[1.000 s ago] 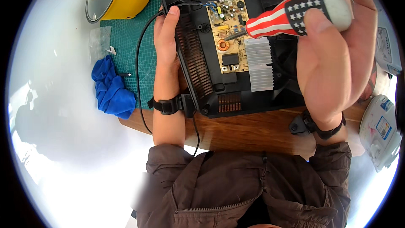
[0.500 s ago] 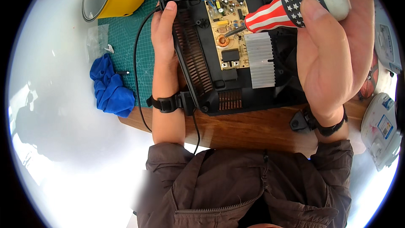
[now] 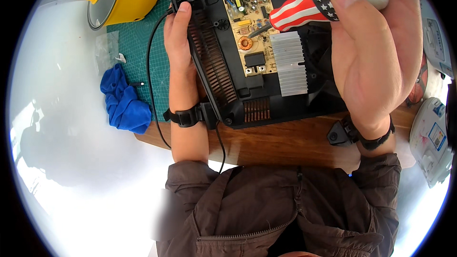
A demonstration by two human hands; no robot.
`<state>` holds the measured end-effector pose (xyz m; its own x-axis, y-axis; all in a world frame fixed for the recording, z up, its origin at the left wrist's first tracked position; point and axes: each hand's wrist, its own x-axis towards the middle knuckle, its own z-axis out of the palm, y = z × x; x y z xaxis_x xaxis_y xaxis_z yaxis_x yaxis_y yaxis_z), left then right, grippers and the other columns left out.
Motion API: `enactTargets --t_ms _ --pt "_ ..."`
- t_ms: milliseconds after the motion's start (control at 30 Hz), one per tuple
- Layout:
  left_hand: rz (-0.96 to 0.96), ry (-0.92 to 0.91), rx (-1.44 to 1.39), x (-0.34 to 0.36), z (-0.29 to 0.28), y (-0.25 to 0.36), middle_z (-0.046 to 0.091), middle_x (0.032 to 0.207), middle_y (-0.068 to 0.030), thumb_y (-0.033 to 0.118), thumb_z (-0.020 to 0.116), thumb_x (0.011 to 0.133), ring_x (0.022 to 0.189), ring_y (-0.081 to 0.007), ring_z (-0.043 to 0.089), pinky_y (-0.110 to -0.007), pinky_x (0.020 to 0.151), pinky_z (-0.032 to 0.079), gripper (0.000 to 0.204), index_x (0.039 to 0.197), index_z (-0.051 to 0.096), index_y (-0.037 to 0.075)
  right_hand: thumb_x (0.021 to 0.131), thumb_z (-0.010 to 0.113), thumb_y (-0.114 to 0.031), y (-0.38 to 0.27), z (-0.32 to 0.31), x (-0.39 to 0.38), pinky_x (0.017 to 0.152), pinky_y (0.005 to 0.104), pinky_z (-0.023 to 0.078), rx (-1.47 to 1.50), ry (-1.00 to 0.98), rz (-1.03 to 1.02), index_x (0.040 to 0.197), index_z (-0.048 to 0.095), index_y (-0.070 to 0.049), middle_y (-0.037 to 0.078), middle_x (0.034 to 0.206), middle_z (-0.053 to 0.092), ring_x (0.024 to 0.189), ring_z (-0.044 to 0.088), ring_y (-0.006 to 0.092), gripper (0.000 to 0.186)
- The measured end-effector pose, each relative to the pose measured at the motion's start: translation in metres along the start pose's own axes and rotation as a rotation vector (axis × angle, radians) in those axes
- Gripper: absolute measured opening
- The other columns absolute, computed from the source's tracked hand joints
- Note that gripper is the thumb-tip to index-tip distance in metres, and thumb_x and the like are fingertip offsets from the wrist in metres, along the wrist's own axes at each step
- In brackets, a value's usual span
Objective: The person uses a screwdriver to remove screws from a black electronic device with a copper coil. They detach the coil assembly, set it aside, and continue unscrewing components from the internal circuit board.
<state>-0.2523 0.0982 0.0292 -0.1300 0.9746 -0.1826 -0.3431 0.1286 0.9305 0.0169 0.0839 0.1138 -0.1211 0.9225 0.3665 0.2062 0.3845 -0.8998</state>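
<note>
My left hand [image 3: 177,35] grips the left rim of a black plastic appliance housing [image 3: 227,102], its thumb on the edge. Inside lie a tan circuit board [image 3: 261,63], a ribbed silver heatsink [image 3: 287,71] and thin wires at the top. My right hand [image 3: 373,62] is closed on a chunky screwdriver [image 3: 296,10] with a red-and-white striped, star-patterned handle. The screwdriver's metal shaft slants down-left over the board, its tip just beside the copper toroid coil [image 3: 245,44]; whether it touches cannot be made out.
A yellow pot with a glass lid [image 3: 138,1] sits upper left on a green cutting mat [image 3: 140,62], near a clear plastic bag [image 3: 105,50] and blue cloth [image 3: 121,102]. A black cable runs down the housing's left. White containers [image 3: 431,145] stand at right on the wooden table [image 3: 271,145].
The housing, both hands and the screwdriver have shifted slightly up and left in the view. The grips stay the same, and the screwdriver tip remains by the coil.
</note>
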Motion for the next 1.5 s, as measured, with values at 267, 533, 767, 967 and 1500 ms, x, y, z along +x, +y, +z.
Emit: enactTargets --t_ms 267,533,767,967,1500 --pt "0.018 -0.022 0.037 -0.001 0.001 0.003 0.075 0.097 -0.0126 0.034 0.052 0.106 0.079 -0.0181 0.072 -0.03 0.069 0.058 0.04 0.11 0.069 -0.002 0.09 0.061 -0.006 -0.001 -0.003 -0.001 0.07 0.0266 0.049 0.002 -0.003 -0.004 0.111 0.055 0.0 0.01 0.09 0.061 0.076 0.06 0.016 0.023" --pt "0.035 -0.087 0.011 0.003 -0.009 -0.002 0.075 0.1 -0.0136 0.031 0.058 0.104 0.081 -0.0182 0.073 -0.03 0.069 0.059 0.037 0.112 0.068 -0.004 0.087 0.063 -0.003 -0.002 0.006 -0.002 0.074 0.0273 0.05 0.005 -0.032 -0.015 0.113 0.055 0.0 0.011 0.093 0.062 0.08 0.061 0.0168 0.027" --pt "0.033 -0.029 0.021 0.004 -0.011 -0.003 0.073 0.103 -0.0117 0.028 0.061 0.103 0.083 -0.0158 0.071 -0.029 0.071 0.058 0.035 0.115 0.066 -0.004 0.085 0.065 0.0 -0.003 0.01 0.001 0.078 0.0279 0.05 -0.003 -0.056 -0.022 0.114 0.055 0.0 0.012 0.096 0.064 0.083 0.063 0.0175 0.03" --pt "0.085 -0.013 -0.011 0.001 0.0 -0.001 0.074 0.092 -0.0116 0.028 0.057 0.105 0.074 -0.0164 0.07 -0.029 0.064 0.056 0.032 0.103 0.068 -0.002 0.084 0.067 0.002 -0.005 0.011 0.002 0.08 0.0284 0.051 -0.008 -0.074 -0.028 0.115 0.055 0.001 0.013 0.099 0.065 0.086 0.064 0.0181 0.034" --pt "0.055 -0.026 0.046 0.002 -0.008 -0.003 0.074 0.092 -0.0099 0.031 0.06 0.103 0.075 -0.015 0.069 -0.028 0.064 0.054 0.034 0.102 0.07 -0.002 0.079 0.072 0.008 -0.012 0.009 0.002 0.088 0.0297 0.052 -0.052 -0.149 -0.05 0.118 0.055 0.001 0.016 0.106 0.068 0.094 0.067 0.0197 0.043"
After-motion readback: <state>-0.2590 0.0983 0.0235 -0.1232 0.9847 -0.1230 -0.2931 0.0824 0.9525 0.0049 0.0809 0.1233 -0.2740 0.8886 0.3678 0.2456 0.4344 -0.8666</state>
